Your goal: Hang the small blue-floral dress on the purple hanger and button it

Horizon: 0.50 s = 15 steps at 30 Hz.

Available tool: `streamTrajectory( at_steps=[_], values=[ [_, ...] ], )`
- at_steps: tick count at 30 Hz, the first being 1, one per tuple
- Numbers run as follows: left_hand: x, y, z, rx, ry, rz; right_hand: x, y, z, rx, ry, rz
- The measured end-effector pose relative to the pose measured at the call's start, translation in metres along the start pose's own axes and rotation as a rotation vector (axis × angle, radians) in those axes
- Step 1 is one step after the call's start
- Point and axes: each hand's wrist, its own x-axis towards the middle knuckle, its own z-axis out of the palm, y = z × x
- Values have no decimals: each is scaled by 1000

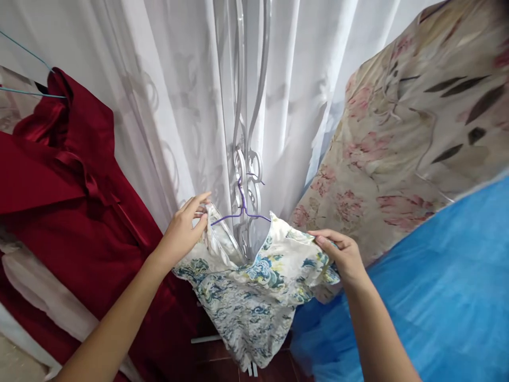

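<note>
A white dress with a blue and yellow floral print point(254, 302) hangs on a thin purple hanger point(243, 208) in the middle of the view. The hanger's hook is at the scrolled metal of a white stand point(256, 164). My left hand point(186, 223) pinches the dress at its left shoulder, close to the hanger's arm. On the other side, my right hand point(340, 252) grips the edge of the right sleeve between thumb and fingers. The neckline lies open between the two hands.
A dark red garment point(91, 212) hangs at the left on a light blue hanger point(32, 93). To the right are a beige floral cloth point(369, 143) and a bright blue garment point(429, 297). White curtains point(178, 79) hang behind the stand, above a dark red floor point(218, 366).
</note>
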Motion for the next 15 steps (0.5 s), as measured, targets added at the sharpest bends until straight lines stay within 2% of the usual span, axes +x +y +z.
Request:
streamTrajectory(
  at_steps=[3,6,9,11,13,15],
  values=[
    [-9,-5,22,-21,-46,-144,-8,5,0,-1,-35,15],
    [-27,-15,29,76,-48,-208,-12,1,-7,-80,-107,-27],
    [-36,-7,26,148,118,-214,-4,-16,-10,-97,-116,-94],
    [-35,7,20,195,218,-199,4,-33,-4,-46,-43,-143],
    [-34,17,14,282,260,-195,8,-49,8,13,19,-178],
    [-35,16,10,392,274,-225,1,-61,24,46,-18,-175]
  ],
)
